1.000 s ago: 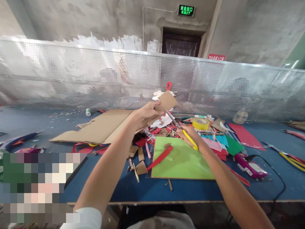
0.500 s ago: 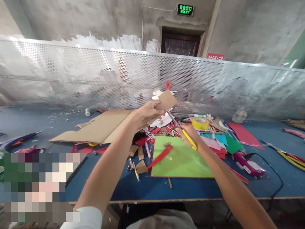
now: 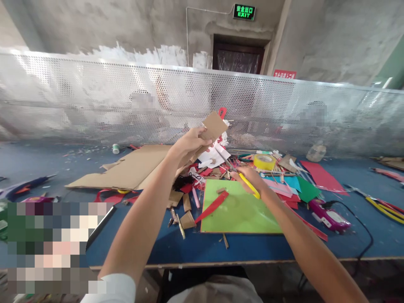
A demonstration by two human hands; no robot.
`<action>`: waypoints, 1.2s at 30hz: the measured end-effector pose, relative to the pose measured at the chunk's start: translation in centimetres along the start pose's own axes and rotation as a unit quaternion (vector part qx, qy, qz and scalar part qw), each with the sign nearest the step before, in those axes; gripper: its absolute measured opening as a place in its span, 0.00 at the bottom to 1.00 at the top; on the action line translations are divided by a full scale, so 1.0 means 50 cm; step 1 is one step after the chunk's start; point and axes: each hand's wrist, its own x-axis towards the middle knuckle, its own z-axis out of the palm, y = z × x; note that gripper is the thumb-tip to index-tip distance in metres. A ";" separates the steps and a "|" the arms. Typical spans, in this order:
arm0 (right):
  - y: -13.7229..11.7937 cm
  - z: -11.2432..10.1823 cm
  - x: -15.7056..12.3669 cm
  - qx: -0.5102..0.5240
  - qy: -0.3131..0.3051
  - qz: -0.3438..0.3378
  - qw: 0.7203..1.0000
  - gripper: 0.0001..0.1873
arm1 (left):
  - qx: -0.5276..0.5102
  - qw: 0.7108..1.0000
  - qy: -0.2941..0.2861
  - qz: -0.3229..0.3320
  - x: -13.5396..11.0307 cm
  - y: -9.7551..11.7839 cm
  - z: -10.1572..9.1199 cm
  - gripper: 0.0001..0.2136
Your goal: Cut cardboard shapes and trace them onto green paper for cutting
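Raised above the table, a piece of brown cardboard (image 3: 215,125) is pinched in my left hand (image 3: 192,142), thumb on its near face. My right hand (image 3: 249,179) is closed round the yellow handles of a pair of scissors (image 3: 227,161). The blades point up and left, just below the cardboard and apart from it; whether they are parted cannot be made out. Below my right hand lies a lime-green sheet (image 3: 243,214) with a red strip (image 3: 212,207) on it. Behind my left forearm is a large cardboard sheet (image 3: 135,166).
A heap of paper scraps with a roll of yellow tape (image 3: 264,162) lies beyond the green sheet. To the right are a purple device (image 3: 330,216) with a black cord, and yellow-handled pliers (image 3: 383,209). A perforated metal screen (image 3: 110,101) runs along the back.
My left hand has moved slightly left with the cardboard, and the piece has tilted more upright. The scissor blades, earlier at the cardboard's lower edge, now stand clear of it.
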 end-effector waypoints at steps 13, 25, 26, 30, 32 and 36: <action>-0.022 -0.018 -0.033 -0.126 -0.167 0.014 0.978 0.21 | 0.167 0.979 -0.099 0.058 0.026 -0.035 0.003 0.28; 0.010 -0.017 0.019 0.519 0.086 0.118 0.842 0.25 | 0.336 0.891 -0.291 0.090 0.022 -0.067 0.106 0.40; 0.010 -0.011 0.022 0.527 0.099 0.124 0.835 0.24 | 0.347 0.886 -0.291 0.099 0.021 -0.071 0.118 0.42; 0.022 0.002 0.030 0.536 0.169 0.136 0.816 0.20 | 0.437 0.859 -0.233 0.128 0.011 -0.081 0.159 0.53; 0.034 0.000 0.032 0.539 0.205 0.145 0.804 0.20 | 0.481 0.845 -0.177 0.152 0.007 -0.080 0.171 0.48; 0.059 -0.012 0.033 0.535 0.252 0.155 0.791 0.22 | 0.510 0.835 -0.086 0.188 0.011 -0.073 0.155 0.31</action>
